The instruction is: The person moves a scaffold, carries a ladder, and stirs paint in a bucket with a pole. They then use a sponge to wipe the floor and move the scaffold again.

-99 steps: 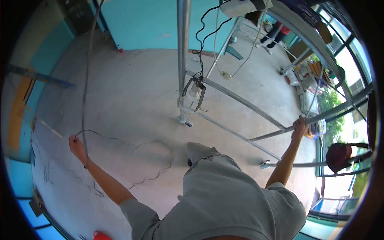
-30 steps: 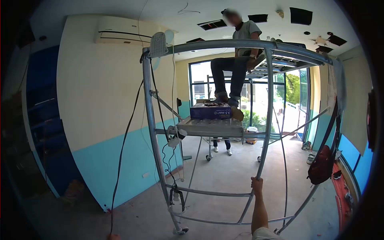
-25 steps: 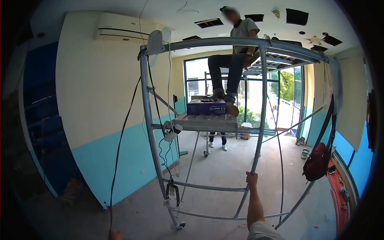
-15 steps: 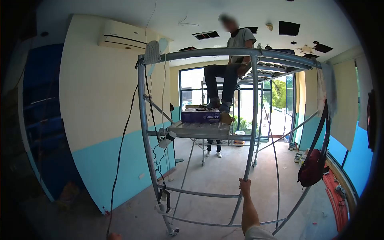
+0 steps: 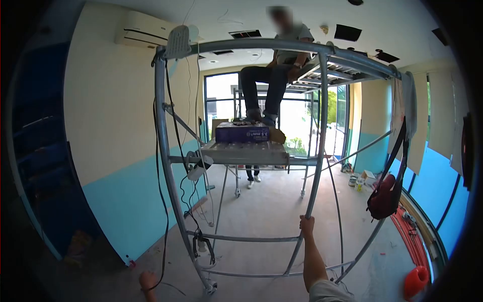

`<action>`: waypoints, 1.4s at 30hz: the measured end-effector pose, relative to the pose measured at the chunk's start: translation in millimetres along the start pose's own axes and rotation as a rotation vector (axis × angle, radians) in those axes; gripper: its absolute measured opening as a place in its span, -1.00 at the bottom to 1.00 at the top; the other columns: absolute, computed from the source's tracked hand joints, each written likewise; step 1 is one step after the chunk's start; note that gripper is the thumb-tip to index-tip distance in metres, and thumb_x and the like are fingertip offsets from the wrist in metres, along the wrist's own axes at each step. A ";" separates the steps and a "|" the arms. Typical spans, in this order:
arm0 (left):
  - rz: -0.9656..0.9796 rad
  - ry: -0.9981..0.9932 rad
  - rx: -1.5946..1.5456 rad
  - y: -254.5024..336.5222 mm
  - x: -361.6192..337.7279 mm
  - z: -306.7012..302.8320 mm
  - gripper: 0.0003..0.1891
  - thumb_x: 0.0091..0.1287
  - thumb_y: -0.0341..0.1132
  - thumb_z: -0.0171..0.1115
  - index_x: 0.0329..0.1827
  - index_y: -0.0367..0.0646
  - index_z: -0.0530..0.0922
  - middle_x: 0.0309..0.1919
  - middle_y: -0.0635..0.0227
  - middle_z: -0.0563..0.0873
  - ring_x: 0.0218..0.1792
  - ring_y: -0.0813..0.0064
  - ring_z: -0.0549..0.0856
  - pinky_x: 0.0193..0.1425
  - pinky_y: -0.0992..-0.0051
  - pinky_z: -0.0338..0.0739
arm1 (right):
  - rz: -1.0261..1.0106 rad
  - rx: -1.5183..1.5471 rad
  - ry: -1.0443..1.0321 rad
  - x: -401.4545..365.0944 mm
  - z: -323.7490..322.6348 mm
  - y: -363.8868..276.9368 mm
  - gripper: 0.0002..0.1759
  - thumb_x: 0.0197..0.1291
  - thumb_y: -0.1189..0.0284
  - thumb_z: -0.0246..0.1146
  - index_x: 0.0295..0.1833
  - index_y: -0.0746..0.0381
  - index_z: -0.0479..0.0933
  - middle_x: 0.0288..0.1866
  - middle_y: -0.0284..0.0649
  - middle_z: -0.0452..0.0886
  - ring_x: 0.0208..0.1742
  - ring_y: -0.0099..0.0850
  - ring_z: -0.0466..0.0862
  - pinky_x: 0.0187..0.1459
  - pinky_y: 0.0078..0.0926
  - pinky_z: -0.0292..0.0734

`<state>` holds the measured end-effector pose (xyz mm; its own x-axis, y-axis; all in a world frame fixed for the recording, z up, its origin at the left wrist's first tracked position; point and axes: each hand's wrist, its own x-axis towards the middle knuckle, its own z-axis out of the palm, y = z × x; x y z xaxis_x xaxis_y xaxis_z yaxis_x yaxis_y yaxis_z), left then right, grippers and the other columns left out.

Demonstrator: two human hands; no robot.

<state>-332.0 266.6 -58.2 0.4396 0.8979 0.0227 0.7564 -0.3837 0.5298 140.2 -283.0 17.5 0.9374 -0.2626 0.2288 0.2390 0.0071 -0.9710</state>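
My right hand [image 5: 307, 225], arm stretched forward, is wrapped around the grey metal upright of the scaffold [image 5: 313, 194], below its middle crossbar. Low on the left, my left hand [image 5: 148, 281] looks closed and slightly blurred. A black cable [image 5: 162, 201] hangs from the scaffold's left post and bends in to my left wrist; whether the fingers hold anything is hidden. A white power strip [image 5: 200, 167] with dangling cords is on the left post. On the scaffold's lower platform [image 5: 246, 153] rests a purple box [image 5: 241, 134] marked 3.5 mm².
A person [image 5: 287, 60] sits on the upper deck, feet by the box. Behind the scaffold, another person's legs [image 5: 252, 173] show. A dark red bag [image 5: 385, 196] hangs at the right. Red pipes [image 5: 402, 234] and a red bucket-like object [image 5: 416, 282] lie along the right wall. A caster [image 5: 211, 288] stands front left.
The scaffold appears nearer and shifted left in view. My left hand has come further up into view, and the black cable now bends toward it. My right hand keeps its hold.
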 end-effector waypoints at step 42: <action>0.589 0.345 -0.158 252.1 183.9 168.3 -0.66 0.12 -0.32 0.15 -0.01 -0.17 0.55 0.05 -0.16 0.51 -0.07 -0.09 0.62 -0.16 0.10 0.60 | -0.486 -0.334 -0.002 35.0 -12.0 22.4 -0.73 0.26 0.29 0.13 -0.38 0.27 0.49 -0.51 -0.29 0.43 -0.62 -0.49 0.41 -0.62 -0.49 0.38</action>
<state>21.1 298.8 -63.2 0.5558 0.5774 0.5981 0.3486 -0.8150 0.4628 175.2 -303.7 3.0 0.7409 -0.1581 0.6528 0.5486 -0.4184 -0.7239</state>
